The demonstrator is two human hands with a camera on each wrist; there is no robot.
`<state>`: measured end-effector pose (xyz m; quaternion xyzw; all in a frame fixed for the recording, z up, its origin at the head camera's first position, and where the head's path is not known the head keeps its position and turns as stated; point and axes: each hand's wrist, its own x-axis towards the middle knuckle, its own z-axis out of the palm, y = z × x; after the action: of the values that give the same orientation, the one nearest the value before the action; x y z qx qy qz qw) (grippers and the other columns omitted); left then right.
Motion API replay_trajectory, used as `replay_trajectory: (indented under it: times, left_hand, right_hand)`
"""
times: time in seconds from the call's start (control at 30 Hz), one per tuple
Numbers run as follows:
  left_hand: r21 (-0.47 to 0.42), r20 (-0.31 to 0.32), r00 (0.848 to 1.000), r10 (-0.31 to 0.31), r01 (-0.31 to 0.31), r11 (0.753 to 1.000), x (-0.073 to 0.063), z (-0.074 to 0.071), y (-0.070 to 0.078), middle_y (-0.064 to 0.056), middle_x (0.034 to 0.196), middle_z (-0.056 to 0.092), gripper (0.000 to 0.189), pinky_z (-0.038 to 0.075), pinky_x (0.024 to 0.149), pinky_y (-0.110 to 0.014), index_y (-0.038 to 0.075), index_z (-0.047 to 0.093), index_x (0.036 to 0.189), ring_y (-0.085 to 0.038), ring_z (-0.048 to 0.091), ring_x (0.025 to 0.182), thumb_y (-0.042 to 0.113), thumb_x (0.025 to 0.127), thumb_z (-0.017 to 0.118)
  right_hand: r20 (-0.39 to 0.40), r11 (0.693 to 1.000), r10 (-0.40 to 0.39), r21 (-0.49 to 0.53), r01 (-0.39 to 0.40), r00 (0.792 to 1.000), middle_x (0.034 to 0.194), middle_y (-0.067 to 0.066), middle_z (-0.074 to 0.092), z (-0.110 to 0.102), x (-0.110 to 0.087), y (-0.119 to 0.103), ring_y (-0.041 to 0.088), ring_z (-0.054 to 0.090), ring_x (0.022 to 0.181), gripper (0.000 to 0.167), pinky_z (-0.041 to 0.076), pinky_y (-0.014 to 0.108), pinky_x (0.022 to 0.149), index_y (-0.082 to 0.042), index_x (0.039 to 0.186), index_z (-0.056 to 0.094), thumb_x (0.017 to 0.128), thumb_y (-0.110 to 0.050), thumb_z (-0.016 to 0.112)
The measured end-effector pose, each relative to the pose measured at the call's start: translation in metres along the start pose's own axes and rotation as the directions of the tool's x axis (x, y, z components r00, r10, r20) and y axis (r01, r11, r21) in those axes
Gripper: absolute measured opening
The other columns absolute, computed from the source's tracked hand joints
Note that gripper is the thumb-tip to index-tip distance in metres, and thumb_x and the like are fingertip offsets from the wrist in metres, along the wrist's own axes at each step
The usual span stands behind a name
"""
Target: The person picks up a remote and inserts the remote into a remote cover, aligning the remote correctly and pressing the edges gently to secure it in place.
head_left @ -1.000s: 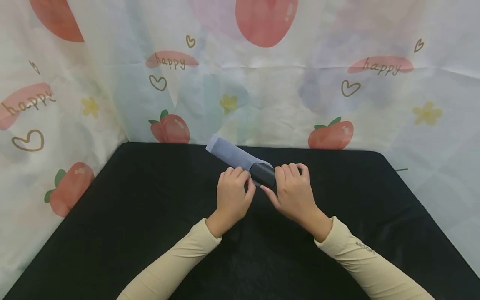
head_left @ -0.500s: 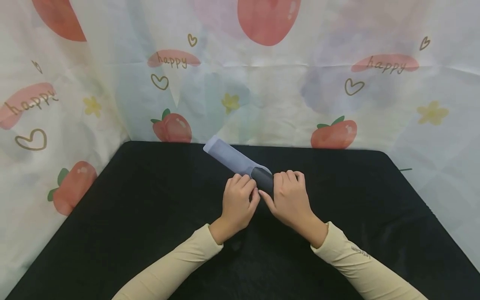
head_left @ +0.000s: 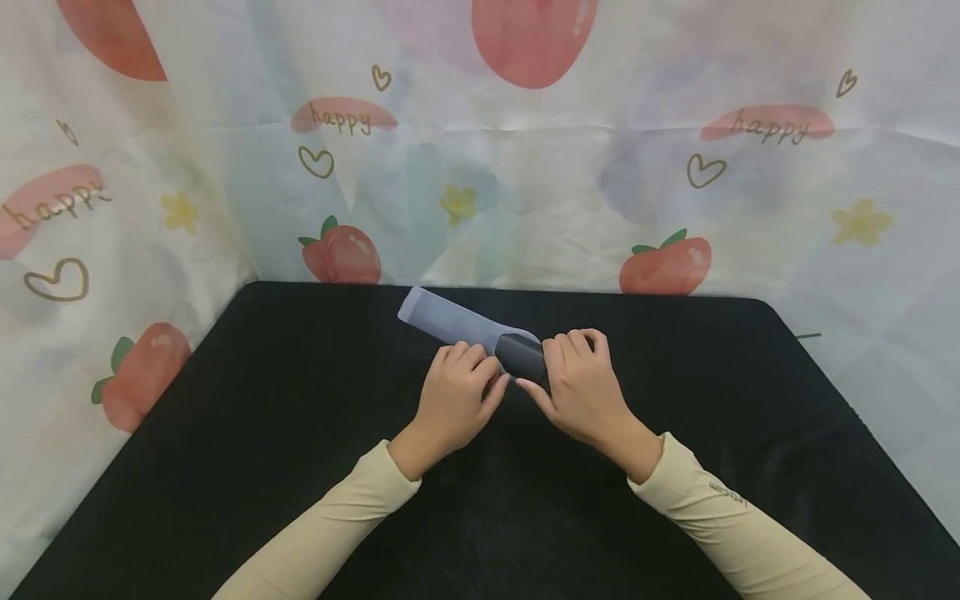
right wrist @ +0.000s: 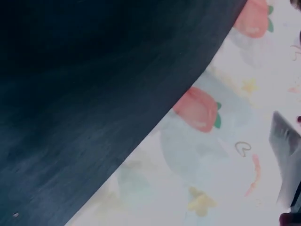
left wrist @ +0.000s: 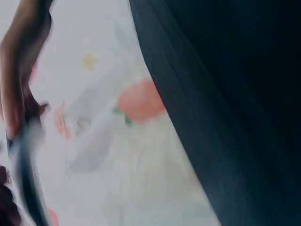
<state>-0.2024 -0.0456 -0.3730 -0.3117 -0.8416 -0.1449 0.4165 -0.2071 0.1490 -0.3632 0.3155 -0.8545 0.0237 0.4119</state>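
on the head feed, i have a printed curtain [head_left: 540,192] standing behind a black table [head_left: 300,375], and two beige sleeves [head_left: 322,521] coming in from the near side. a blue-grey case [head_left: 444,319] slants between the hands, its free end pointing up and left; a black piece [head_left: 519,356] shows at its other end. the left hand [head_left: 453,396] pinches the case's near edge, fingers curled over it. the right hand [head_left: 585,383] grips the black piece's right end, and its fingers block my view there.

on the left wrist feed, table and curtain fill most of what i see; blurred fingers and a dark strip crowd the left edge, too smeared for me to read the grip.

on the right wrist feed, the case pokes in at the right edge, with a fingertip just below it.
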Motion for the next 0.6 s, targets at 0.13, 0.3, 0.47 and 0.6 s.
replay_trajectory:
  times: [0.13, 0.3, 0.47, 0.6]
  left_hand:
    - [0.102, -0.004, 0.991, 0.136, -0.135, 0.986, -0.003, -0.013, -0.030, -0.006, 0.091, 0.053, 0.045, 0.041, 0.081, -0.037, 0.009, 0.055, 0.091, -0.023, 0.050, 0.086, 0.038, 0.068, 0.081]
    - [0.256, 0.113, 0.985, 0.129, -0.154, 0.954, -0.002, -0.029, -0.066, -0.010, 0.123, 0.053, 0.072, 0.031, 0.103, -0.048, 0.010, 0.054, 0.121, -0.027, 0.046, 0.118, 0.027, 0.058, 0.085]
    - [0.269, 0.228, 0.959, 0.168, -0.228, 0.936, 0.000, -0.034, -0.073, -0.007, 0.095, 0.065, 0.039, 0.037, 0.100, -0.048, 0.008, 0.059, 0.095, -0.024, 0.058, 0.097, 0.017, 0.061, 0.077]
    - [0.235, 0.264, 0.947, 0.183, -0.248, 0.940, -0.002, -0.036, -0.067, -0.006, 0.082, 0.065, 0.037, 0.044, 0.090, -0.040, 0.007, 0.056, 0.089, -0.021, 0.061, 0.079, 0.020, 0.061, 0.078]
  right_hand:
    - [-0.016, 0.996, -0.082, 0.033, 0.082, 0.997, 0.074, 0.014, 0.055, -0.002, -0.008, 0.009, 0.031, 0.053, 0.075, 0.065, 0.040, 0.055, 0.083, 0.004, 0.086, 0.055, 0.097, -0.054, 0.025]
    - [-0.046, 0.981, -0.173, 0.086, 0.176, 0.984, 0.078, 0.015, 0.056, -0.007, -0.018, 0.023, 0.031, 0.052, 0.076, 0.063, 0.038, 0.058, 0.086, 0.004, 0.090, 0.056, 0.098, -0.052, 0.027]
    - [-0.075, 0.969, -0.220, 0.100, 0.226, 0.973, 0.078, 0.014, 0.056, -0.010, -0.024, 0.031, 0.029, 0.053, 0.077, 0.063, 0.038, 0.056, 0.088, 0.004, 0.092, 0.056, 0.098, -0.053, 0.028]
    - [-0.066, 0.959, -0.235, 0.149, 0.242, 0.970, 0.079, 0.012, 0.056, -0.014, -0.026, 0.032, 0.027, 0.052, 0.077, 0.062, 0.038, 0.053, 0.088, 0.004, 0.093, 0.056, 0.097, -0.053, 0.029]
